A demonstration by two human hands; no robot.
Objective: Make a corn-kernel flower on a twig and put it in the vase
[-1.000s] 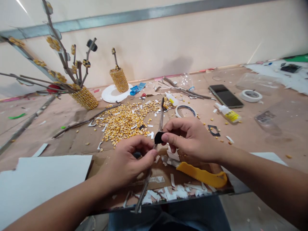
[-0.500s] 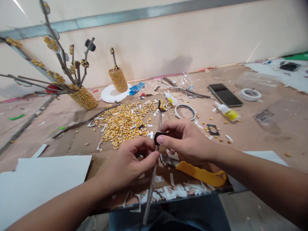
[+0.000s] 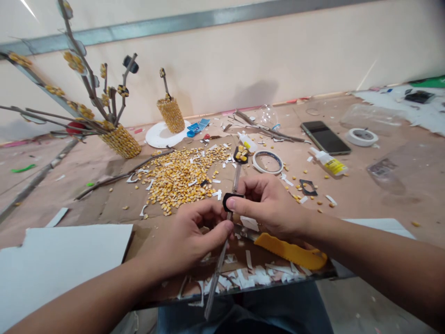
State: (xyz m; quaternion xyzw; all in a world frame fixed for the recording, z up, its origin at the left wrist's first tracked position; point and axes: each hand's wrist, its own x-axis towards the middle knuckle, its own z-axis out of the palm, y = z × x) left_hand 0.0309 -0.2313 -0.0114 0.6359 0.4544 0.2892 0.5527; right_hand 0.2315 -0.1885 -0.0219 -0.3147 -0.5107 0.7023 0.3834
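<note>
My left hand [image 3: 205,236] is closed around a thin brown twig [image 3: 216,274] that slants over the table's front edge. Just above it, my right hand [image 3: 266,204] pinches a small black piece [image 3: 229,202] against the same twig. At the twig's far end is another black piece with a flower of yellow corn kernels [image 3: 241,154] on it. Below my right hand lies a yellow utility knife [image 3: 292,251], its blade partly hidden. A heap of loose corn kernels [image 3: 177,178] spreads beyond my left hand.
Kernel-covered pots [image 3: 121,141] [image 3: 171,116] stand at the back left, one full of branches. Glue bottles [image 3: 329,161], a tape roll [image 3: 267,162], a phone [image 3: 326,137] and twigs lie rightward. White board [image 3: 69,264] lies front left; paper scraps [image 3: 257,277] line the front edge.
The twig has turned in my hands, so its kernel flower now faces me more openly and sits slightly farther right. Both hands keep nearly the same place.
</note>
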